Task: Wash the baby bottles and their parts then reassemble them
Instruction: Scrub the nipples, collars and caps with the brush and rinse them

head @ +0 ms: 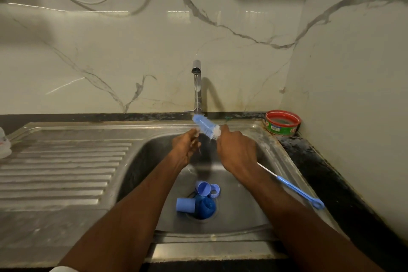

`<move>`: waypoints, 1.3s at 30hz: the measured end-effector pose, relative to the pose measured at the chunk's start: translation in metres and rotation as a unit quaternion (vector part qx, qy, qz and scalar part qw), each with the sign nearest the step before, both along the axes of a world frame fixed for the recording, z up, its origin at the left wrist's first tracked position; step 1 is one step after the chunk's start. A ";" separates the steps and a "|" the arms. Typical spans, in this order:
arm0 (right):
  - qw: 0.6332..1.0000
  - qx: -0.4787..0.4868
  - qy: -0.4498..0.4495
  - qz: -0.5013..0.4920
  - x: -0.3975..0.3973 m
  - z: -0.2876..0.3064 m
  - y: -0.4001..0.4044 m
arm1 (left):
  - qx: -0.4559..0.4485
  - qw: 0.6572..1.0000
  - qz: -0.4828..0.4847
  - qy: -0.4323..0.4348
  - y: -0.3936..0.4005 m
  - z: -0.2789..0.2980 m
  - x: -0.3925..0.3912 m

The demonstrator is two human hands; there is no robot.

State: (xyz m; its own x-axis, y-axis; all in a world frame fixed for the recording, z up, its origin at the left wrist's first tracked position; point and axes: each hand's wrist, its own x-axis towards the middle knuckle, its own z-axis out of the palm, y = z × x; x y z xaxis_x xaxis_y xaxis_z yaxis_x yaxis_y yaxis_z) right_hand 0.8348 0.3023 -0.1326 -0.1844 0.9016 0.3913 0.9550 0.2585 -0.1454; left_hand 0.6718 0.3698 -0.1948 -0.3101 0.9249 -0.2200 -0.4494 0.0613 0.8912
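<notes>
Backdrop: white marble-look wall [132, 51] with grey veins, meeting a second wall at the right corner.
Far left edge: pale object [4, 143] on the draining board, cut off, too little shown to name.
Draining board [66, 165]: ribbed steel, left of the sink basin.
Sink basin [260, 210]: steel, wet, right of the draining board.
Tap [197, 86]: chrome, at the back edge of the basin, thin stream running down.
Left hand [186, 148]: over the back of the basin under the stream, fingers curled round something small; cannot tell what.
Bottle brush [206, 126]: blue and white bristle head under the tap, just above the left hand's fingertips; wire shaft and blue handle slanting toward the basin's right rim.
Right hand [237, 152]: closed round the brush shaft just below the bristles.
Blue bottle parts [199, 199]: clustered over the drain at the basin bottom, a cap on its side, a cup-shaped cap, a ring, a dark blue piece beneath.
Round tub [282, 125]: red rim, green label, at the back right corner of the counter.
</notes>
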 end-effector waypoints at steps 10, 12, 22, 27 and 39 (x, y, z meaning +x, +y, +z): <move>0.997 0.007 -0.004 -0.074 -0.008 0.007 0.019 | 0.072 0.979 -0.043 0.186 -0.019 0.000 -0.002; 0.997 0.030 -0.008 -0.070 -0.002 0.008 0.014 | 0.057 0.981 -0.022 0.183 -0.017 0.000 -0.003; 0.998 0.009 -0.030 -0.062 -0.010 0.006 0.016 | 0.098 0.937 0.023 0.333 -0.015 0.000 -0.002; 0.997 0.018 0.024 -0.068 -0.005 0.011 0.011 | 0.039 0.984 0.062 0.161 -0.013 0.006 -0.006; 0.996 -0.001 0.081 -0.026 -0.028 0.006 0.016 | 0.095 0.987 -0.089 -0.095 -0.012 0.016 0.001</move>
